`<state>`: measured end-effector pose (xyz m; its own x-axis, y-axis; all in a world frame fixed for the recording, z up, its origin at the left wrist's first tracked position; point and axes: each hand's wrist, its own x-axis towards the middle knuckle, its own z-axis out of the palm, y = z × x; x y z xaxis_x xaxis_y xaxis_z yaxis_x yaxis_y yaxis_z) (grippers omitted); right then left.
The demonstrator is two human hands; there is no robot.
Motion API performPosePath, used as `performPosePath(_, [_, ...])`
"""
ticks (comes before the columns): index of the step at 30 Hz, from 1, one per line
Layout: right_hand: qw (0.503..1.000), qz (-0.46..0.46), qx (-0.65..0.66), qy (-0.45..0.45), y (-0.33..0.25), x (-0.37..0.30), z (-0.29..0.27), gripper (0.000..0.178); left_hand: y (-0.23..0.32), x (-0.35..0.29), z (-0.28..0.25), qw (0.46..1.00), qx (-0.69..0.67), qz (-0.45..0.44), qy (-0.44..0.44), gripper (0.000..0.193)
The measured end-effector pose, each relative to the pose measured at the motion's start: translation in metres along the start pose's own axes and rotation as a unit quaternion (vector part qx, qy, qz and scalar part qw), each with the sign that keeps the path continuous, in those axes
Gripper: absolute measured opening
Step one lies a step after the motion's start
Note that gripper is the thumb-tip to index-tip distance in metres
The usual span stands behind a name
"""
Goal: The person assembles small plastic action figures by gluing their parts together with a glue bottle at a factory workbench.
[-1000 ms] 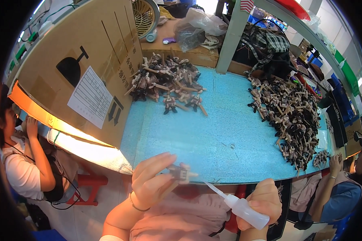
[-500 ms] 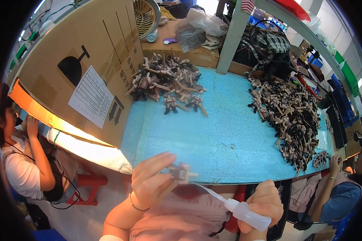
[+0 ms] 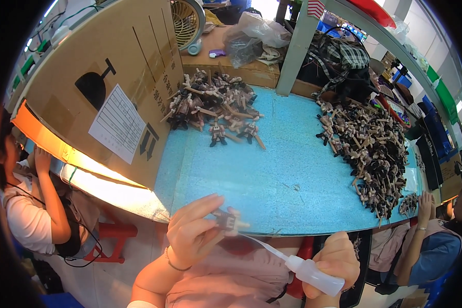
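My left hand (image 3: pixel 194 226), with a thin band at the wrist, pinches a small figurine (image 3: pixel 229 222) over the table's front edge. The figurine is slightly blurred, with dark and pale parts. Closed round a translucent white squeeze bottle (image 3: pixel 318 275) is my right hand (image 3: pixel 339 262). The bottle's long thin nozzle (image 3: pixel 262 243) slants up to the left, and its tip is at or very near the figurine's lower side; whether they touch I cannot tell. Two similar figurines (image 3: pixel 217 134) lie apart in front of the left pile.
Figurines with wooden sticks form a left pile (image 3: pixel 215 97) and a larger right pile (image 3: pixel 369 154) on the blue tabletop (image 3: pixel 272 179). A tall cardboard box (image 3: pixel 102 77) stands at left. A metal post (image 3: pixel 295 56) rises behind. One person (image 3: pixel 36 215) sits at each side.
My hands, the figurine and the bottle have hardly moved. At the right, the other person's hands have shifted slightly.
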<state>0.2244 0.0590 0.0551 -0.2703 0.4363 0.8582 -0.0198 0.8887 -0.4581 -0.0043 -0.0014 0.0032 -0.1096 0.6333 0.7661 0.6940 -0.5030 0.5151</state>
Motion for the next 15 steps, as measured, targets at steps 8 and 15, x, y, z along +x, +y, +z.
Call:
performPosePath(8, [0.999,0.022,-0.024,0.025,-0.002,-0.004,0.004,0.050,-0.005,-0.007,0.002,0.995,-0.101,-0.027,0.004,0.038])
performPosePath(15, [0.999,0.012,-0.018,0.042,0.002,-0.007,0.005,0.050,-0.004,-0.009,0.003,0.983,-0.172,-0.060,-0.016,0.039])
